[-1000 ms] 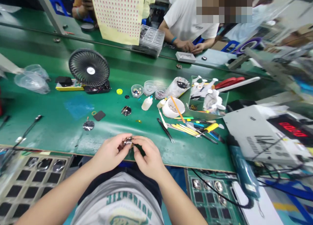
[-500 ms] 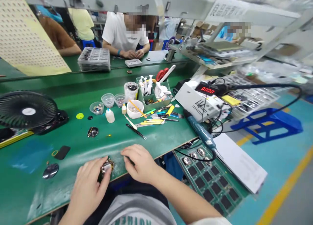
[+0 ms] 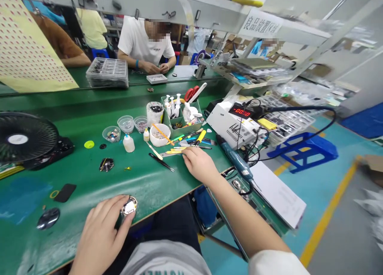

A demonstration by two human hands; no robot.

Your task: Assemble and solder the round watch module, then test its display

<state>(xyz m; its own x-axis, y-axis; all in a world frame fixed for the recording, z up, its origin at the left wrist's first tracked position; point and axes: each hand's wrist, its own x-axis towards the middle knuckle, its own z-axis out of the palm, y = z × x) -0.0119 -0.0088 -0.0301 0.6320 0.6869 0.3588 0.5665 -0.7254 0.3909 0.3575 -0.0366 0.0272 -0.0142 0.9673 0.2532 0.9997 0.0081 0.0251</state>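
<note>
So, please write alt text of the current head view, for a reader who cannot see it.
A person's left hand holds a small, round, shiny device near the edge of a green workbench, while the right hand is close to thin yellow tools. Beyond are a round white bowl and a green divided tray; a round black fan stands on the left.

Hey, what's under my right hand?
Green bench shows around your right hand, with yellow tools by its fingertips. Whatever lies directly beneath is covered, so I can't tell.
</note>
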